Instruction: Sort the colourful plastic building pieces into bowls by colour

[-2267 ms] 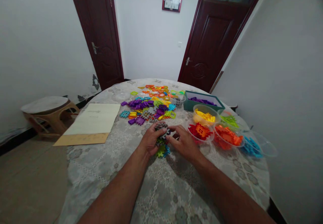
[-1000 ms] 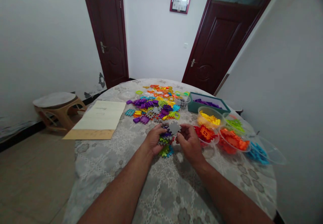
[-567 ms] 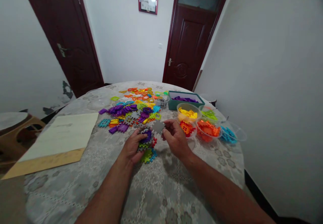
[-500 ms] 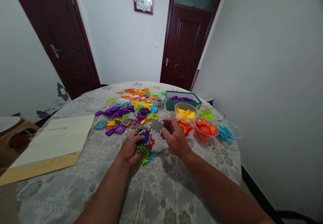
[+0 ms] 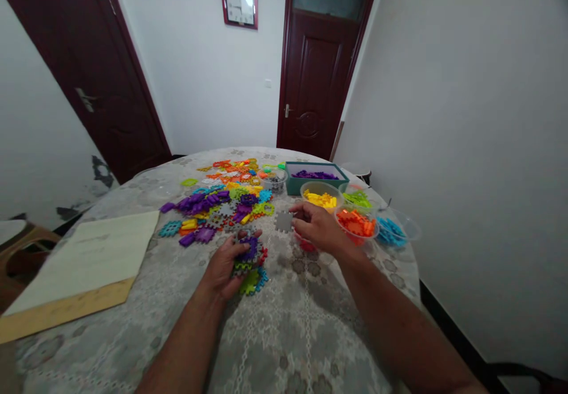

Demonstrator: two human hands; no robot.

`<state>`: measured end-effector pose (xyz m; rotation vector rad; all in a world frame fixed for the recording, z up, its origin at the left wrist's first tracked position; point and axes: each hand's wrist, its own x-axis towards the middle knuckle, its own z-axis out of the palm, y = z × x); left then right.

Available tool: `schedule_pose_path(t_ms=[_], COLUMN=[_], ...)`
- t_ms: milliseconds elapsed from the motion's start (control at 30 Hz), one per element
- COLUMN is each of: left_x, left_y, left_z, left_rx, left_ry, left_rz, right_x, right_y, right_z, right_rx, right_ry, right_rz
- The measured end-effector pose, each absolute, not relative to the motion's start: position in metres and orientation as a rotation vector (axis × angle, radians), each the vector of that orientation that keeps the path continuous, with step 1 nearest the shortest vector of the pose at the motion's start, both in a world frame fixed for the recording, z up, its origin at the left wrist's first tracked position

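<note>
Evidently the work is only partway along: several colours already sit apart in containers, while plenty lies mixed on the desk [image 5: 275,335]. Slightly low of centre in the frame, the left hand [image 5: 223,265] curls around a small stack of toothed tiles [image 5: 249,251], its grip closed about them, a purple one uppermost and grey and green edges showing beneath; how many it holds I cannot tell. To its right, the right hand [image 5: 319,228] keeps a narrow pinch grip, thumb and fingers nearly together at the edge of one flat grey tile [image 5: 284,221], apart from the stack. Below that hand, a bowl of red pieces [image 5: 306,244] is partly hidden. Towards the right of the frame, yellow pieces [image 5: 322,200], orange pieces [image 5: 355,223], lime pieces [image 5: 357,199] and blue pieces [image 5: 390,232] sit in clear bowls [image 5: 323,187], with purple pieces [image 5: 314,175] in a green box [image 5: 310,188] further up. Those groups look largely gathered. What seems left is the mixed heap [image 5: 208,204] left of centre, purple, blue, yellow and grey overlapping, the mostly orange scatter [image 5: 235,172] above it, and the tiles in hand. More green and blue tiles [image 5: 252,281] lie just below the left hand.
</note>
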<state>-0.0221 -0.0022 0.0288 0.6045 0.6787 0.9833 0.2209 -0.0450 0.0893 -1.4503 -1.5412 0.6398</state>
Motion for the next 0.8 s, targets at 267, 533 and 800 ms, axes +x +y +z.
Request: schedule_pose_path(t_ms=[267,533,800], left_x=[-0.022,-0.024,-0.021], left_y=[-0.004,-0.004,-0.005], left_z=[0.027,0.023,0.019], left_rx=[0.588,0.634,0.637], left_ry=[0.686,0.625,0.589], left_rz=[0.996,0.986,0.968], right_x=[0.237,0.233,0.204], right_y=[0.061,0.136,0.073], right_z=[0.127,0.131,0.111], right_rx=[-1.600,-1.707,-1.614], right_ry=[-1.531,-1.426,-1.717], right_rz=[0.536,0.366,0.686])
